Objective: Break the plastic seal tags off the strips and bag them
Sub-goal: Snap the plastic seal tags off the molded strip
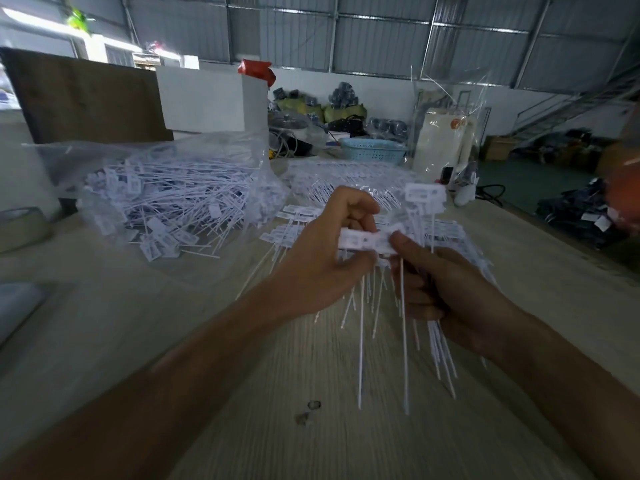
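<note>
Seal tags (369, 241) on a white strip sit above a pale table (242, 393), pinched by the left hand (322, 258); the right hand (446, 292) curls round their thin tails. A clear bag (166, 199) of loose tags lies far left.

Dim indoor scene; daylight glares through the bright skylight strip in the corrugated metal roof (38, 20) at upper left. Wide-angle distortion bends the edges. Motion blur smears the pale wood-grain desk (242, 393).
</note>
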Tool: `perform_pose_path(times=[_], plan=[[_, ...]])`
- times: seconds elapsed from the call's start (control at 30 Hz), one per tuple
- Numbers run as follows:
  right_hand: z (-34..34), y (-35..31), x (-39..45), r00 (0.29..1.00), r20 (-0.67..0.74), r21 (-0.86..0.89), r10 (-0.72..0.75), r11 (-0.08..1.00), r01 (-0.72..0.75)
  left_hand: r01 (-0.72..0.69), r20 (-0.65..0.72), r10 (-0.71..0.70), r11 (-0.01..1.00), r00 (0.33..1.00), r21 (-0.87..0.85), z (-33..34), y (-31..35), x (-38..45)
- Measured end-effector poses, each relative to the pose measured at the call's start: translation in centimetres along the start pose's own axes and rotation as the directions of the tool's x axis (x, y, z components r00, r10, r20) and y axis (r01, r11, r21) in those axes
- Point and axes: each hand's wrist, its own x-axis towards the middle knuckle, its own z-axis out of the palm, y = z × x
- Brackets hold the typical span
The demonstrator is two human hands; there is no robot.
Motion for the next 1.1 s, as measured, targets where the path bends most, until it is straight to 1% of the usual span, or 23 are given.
perform_pose_path(times=[0.07,0.13,0.17,0.23,0.3,0.37,0.4,0.43,0.47,0.5,0.53,0.57,0.63,0.73,0.77,0.83,0.87,0.9,0.93,0.97,1.0,1.03,1.1], plan=[[-0.3,-0.3,0.0,1.0,-0.016,0.053,-0.008,0.999,0.009,-0.024,-0.002,0.025,0.99,1.0,0.137,-0.7,-0.2,0.1],[-0.6,-0.3,0.1,1.0,-0.015,0.079,0.007,0.997,-0.006,-0.095,0.008,0.098,0.943,0.995,0.32,-1.2,-0.4,0.1],[-0.7,-0.3,0.1,1.0,-0.01,0.086,0.014,0.996,-0.013,-0.139,0.026,0.14,0.916,0.99,0.377,-1.5,-0.5,0.0],[-0.7,-0.2,0.1,1.0,-0.002,0.089,0.003,0.996,-0.003,-0.235,0.055,0.237,0.851,0.97,0.469,-1.8,-0.9,0.0],[-0.5,-0.1,0.1,0.999,0.012,0.064,-0.05,0.997,0.049,-0.297,0.041,0.328,0.786,0.944,0.542,-1.6,-0.9,0.0],[-0.4,0.0,0.1,0.993,0.033,0.02,-0.113,0.993,0.112,-0.316,0.0,0.373,0.788,0.928,0.528,-1.5,-0.7,-0.1],[-0.3,0.1,0.0,0.99,0.04,-0.009,-0.138,0.99,0.139,-0.304,-0.024,0.363,0.815,0.932,0.494,-1.4,-0.6,-0.2],[-0.2,0.3,0.0,0.985,0.041,-0.044,-0.165,0.985,0.167,-0.263,-0.051,0.318,0.854,0.947,0.449,-1.3,-0.5,-0.2],[-0.1,0.4,-0.1,0.979,0.042,-0.085,-0.199,0.976,0.202,-0.182,-0.076,0.228,0.905,0.971,0.384,-1.1,-0.6,-0.3],[-0.1,0.6,-0.1,0.968,0.048,-0.146,-0.246,0.957,0.25,-0.072,-0.088,0.101,0.956,0.991,0.283,-0.9,-0.8,-0.4],[-0.1,0.7,-0.2,0.951,0.059,-0.235,-0.302,0.922,0.307,0.045,-0.083,-0.033,0.987,0.996,0.154,-0.6,-1.0,-0.4],[-0.1,0.6,-0.2,0.934,0.075,-0.331,-0.35,0.874,0.354,0.139,-0.068,-0.137,0.99,0.988,0.027,-0.3,-1.2,-0.4],[-0.3,0.2,-0.3,0.919,0.086,-0.447,-0.386,0.809,0.382,0.24,-0.024,-0.248,0.953,0.968,-0.183,-0.1,-1.7,-0.3],[-0.8,-0.4,-0.3,0.925,0.07,-0.419,-0.373,0.831,0.367,0.314,0.078,-0.312,0.842,0.947,-0.438,-0.1,-2.1,-0.3],[-0.9,-0.5,-0.3,0.914,0.062,-0.463,-0.401,0.8,0.383,0.335,0.121,-0.319,0.799,0.94,-0.5,0.1,-2.1,-0.3],[-1.5,-0.8,-0.4,0.867,0.032,-0.641,-0.497,0.655,0.4,0.367,0.177,-0.331,0.698,0.927,-0.615,0.1,-2.1,-0.3],[-2.3,-1.1,-0.4,0.839,-0.005,-0.715,-0.544,0.589,0.378,0.379,0.168,-0.366,0.641,0.915,-0.668,-0.4,-2.2,-0.2],[-3.3,-1.5,-0.4,0.81,-0.061,-0.738,-0.583,0.573,0.356,0.384,0.133,-0.42,0.598,0.898,-0.703,-1.1,-2.5,-0.1],[-4.4,-1.8,-0.4,0.788,-0.13,-0.695,-0.601,0.623,0.36,0.377,0.076,-0.468,0.593,0.881,-0.712,-2.1,-2.8,0.1],[-5.4,-1.9,-0.5,0.78,-0.205,-0.581,-0.591,0.715,0.389,0.362,0.008,-0.487,0.637,0.873,-0.68,-3.0,-3.2,0.1],[-6.2,-1.8,-0.5,0.799,-0.261,-0.446,-0.542,0.801,0.399,0.35,-0.054,-0.473,0.719,0.879,-0.6,-3.6,-3.5,0.0],[-6.3,-1.7,-0.4,0.84,-0.279,-0.321,-0.465,0.87,0.375,0.337,-0.089,-0.428,0.809,0.899,-0.482,-3.7,-3.5,-0.1],[-5.4,-1.0,0.1,0.938,-0.21,-0.151,-0.277,0.957,0.249,0.278,-0.06,-0.297,0.936,0.953,-0.214,-2.9,-3.1,-0.3]])
